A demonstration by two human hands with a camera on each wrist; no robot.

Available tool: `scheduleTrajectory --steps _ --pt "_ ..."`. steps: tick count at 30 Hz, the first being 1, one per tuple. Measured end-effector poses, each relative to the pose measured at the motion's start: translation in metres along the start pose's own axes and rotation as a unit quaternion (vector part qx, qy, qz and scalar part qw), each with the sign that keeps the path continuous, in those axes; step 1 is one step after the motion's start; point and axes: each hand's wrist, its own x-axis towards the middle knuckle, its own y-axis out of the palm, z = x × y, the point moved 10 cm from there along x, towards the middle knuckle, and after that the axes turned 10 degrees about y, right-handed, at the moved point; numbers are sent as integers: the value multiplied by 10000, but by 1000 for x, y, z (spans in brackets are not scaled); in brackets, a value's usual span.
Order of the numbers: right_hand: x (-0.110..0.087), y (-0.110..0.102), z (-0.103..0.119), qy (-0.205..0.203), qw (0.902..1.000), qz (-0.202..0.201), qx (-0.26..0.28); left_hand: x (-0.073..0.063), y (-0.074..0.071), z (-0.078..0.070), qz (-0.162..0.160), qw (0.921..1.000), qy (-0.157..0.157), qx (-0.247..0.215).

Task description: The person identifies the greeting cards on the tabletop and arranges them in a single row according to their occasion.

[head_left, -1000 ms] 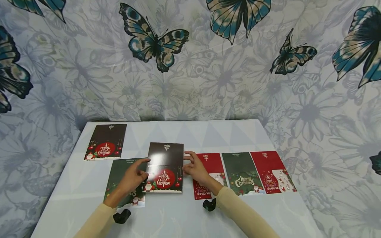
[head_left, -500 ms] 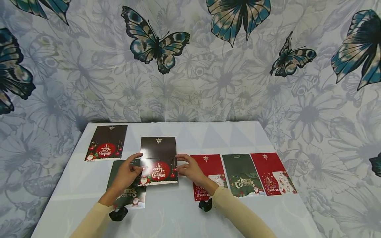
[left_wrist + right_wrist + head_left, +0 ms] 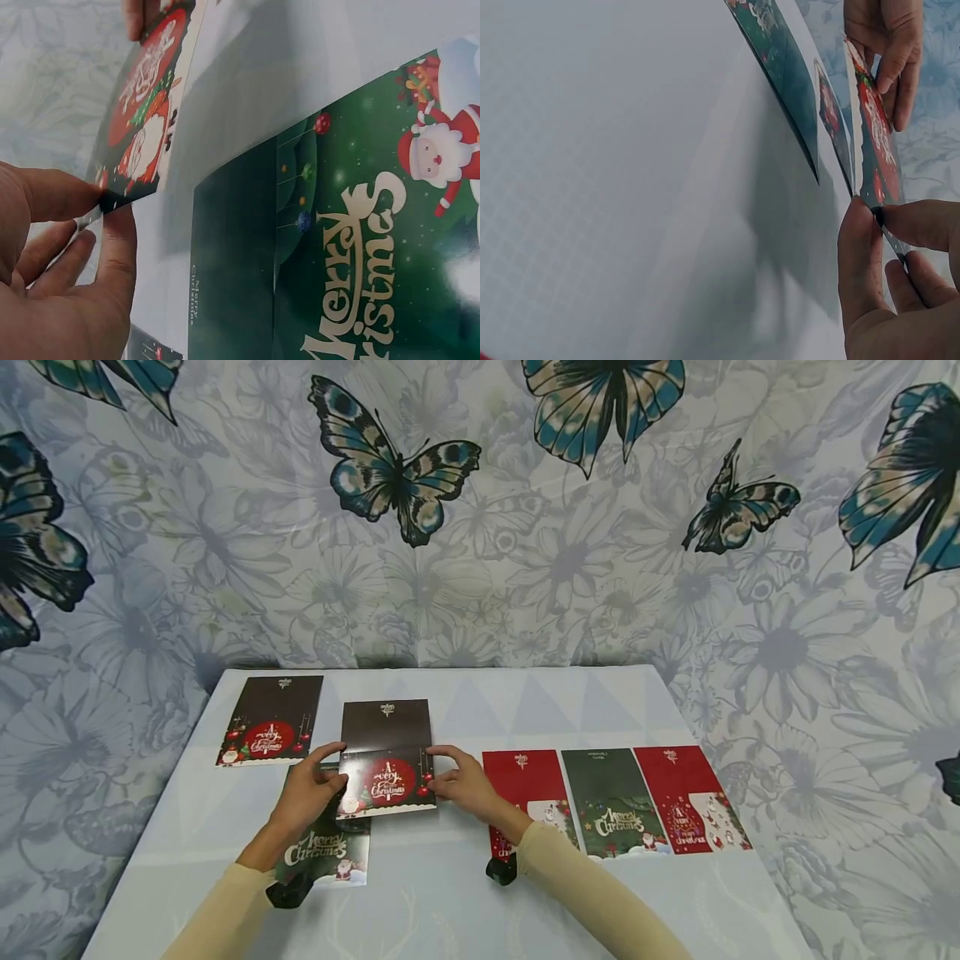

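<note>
Both hands hold a dark brown Christmas card (image 3: 387, 781) with a red round ornament, raised over the table. My left hand (image 3: 303, 793) pinches its left edge between thumb and fingers; my right hand (image 3: 465, 785) pinches the right edge. In the left wrist view the held card (image 3: 142, 105) tilts away, and the left hand's (image 3: 67, 262) thumb and finger nip its corner. The right wrist view shows the right hand (image 3: 900, 277) pinching the other side. A green Merry Christmas card (image 3: 322, 852) lies below, partly covered by the left hand and the held card.
Another dark brown card (image 3: 270, 718) lies at the table's back left. To the right lie a red card (image 3: 521, 777), a green card (image 3: 615, 802) and a second red card (image 3: 690, 797) in a row. Behind the table (image 3: 450, 902) hangs a butterfly-patterned cloth (image 3: 487, 568).
Both hands have moved left and away from me with the brown card, and its lower edge has come up off the lower part of the green card. The other cards stay put.
</note>
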Motion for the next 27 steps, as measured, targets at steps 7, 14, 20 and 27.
scheduleTrajectory --steps 7,14,20,27 --pt "13 2 10 -182 9993 -329 -76 0 0 3 38 9974 -34 -723" --pt "27 0 15 -239 9979 -575 -148 -2 -3 7 18 9999 -114 -118" --pt "35 0 18 -268 9978 -606 14 -3 -4 8 -39 9999 -97 -17" --pt "38 3 24 -254 9977 -631 -22 -4 -9 10 -101 9996 -264 -16"
